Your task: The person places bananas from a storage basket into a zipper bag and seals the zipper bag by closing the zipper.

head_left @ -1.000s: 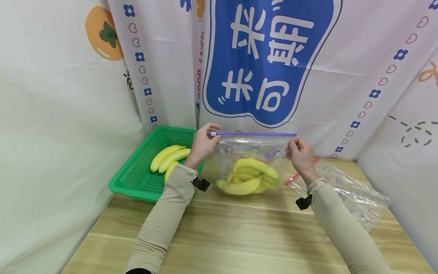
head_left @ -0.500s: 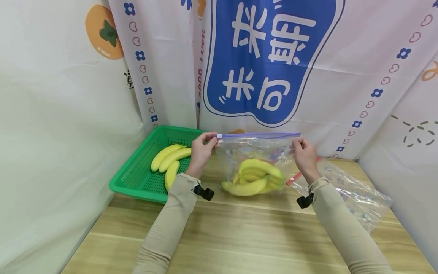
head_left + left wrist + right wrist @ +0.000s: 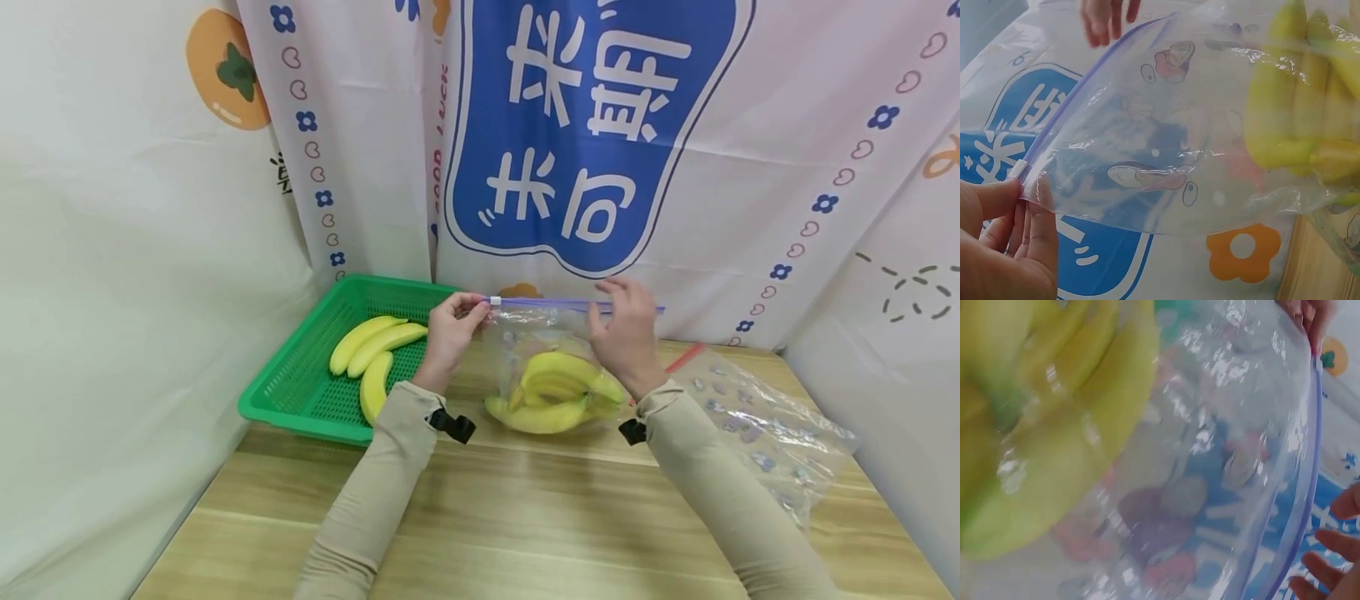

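A clear zip bag (image 3: pixel 517 333) with a purple zip strip (image 3: pixel 1069 103) stands upright above the table, with a bunch of yellow bananas (image 3: pixel 551 417) at its bottom. My left hand (image 3: pixel 447 337) pinches its top left corner, right at the white slider (image 3: pixel 495 301). The slider (image 3: pixel 1017 167) also shows beside the thumb in the left wrist view. Toward the strip's right half, my right hand (image 3: pixel 626 342) has its fingers spread and holds nothing. In the right wrist view, those fingers (image 3: pixel 1329 572) lie just beside the strip. Printed cartoon shapes cover the bag's film.
Left of the bag stands a green basket (image 3: pixel 300 427) with several bananas (image 3: pixel 367 346) in it. A second clear bag (image 3: pixel 757 417) with a red zip lies flat on the wooden table (image 3: pixel 510 525) at right, partly behind the right forearm. A printed cloth (image 3: pixel 675 208) hangs behind.
My right hand has let go of the bag's top right corner and moved left along the strip. The left hand still pinches its corner; the bag has shifted slightly right.
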The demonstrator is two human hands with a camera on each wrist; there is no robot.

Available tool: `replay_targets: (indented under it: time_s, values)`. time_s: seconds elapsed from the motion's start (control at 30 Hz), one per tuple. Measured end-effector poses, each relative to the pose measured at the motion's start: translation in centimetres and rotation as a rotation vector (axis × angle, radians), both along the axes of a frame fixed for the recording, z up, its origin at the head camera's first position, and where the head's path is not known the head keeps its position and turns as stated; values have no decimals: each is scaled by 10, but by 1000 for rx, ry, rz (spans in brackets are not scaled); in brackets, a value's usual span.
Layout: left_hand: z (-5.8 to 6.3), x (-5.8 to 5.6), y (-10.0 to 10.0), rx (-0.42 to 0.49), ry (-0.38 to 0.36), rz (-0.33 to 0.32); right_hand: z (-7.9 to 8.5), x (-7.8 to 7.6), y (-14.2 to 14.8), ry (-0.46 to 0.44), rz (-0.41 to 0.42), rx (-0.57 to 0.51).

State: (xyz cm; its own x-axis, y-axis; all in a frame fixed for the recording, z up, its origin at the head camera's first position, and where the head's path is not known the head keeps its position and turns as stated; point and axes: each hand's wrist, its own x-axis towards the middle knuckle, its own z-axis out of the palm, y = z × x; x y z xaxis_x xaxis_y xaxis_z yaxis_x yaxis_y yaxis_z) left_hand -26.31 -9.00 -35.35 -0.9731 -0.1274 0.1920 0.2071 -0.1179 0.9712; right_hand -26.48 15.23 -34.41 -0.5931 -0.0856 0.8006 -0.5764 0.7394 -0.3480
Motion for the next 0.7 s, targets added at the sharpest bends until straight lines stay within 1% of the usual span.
replay_targets:
  time_s: [0.07, 0.17, 0.2, 0.33, 0.47, 0.57, 0.7]
  values:
    - [0, -1, 2, 4, -1, 2, 1, -1, -12, 22, 46, 72]
    - [0, -1, 4, 14, -12, 6, 1, -3, -26, 1, 92, 145]
    - [-3, -4, 5, 29, -9, 5, 1, -3, -30, -15, 103, 162]
    - [-3, -1, 8, 71, -1, -17, 3, -3, -44, -105, 152, 209]
    - [-5, 1, 9, 98, 22, -36, 7, -2, -56, -147, 173, 244]
    - [-6, 1, 9, 92, 38, -51, 10, -3, -62, -174, 173, 267]
    - [-6, 0, 9, 96, 54, -74, 15, -4, -70, -238, 184, 294]
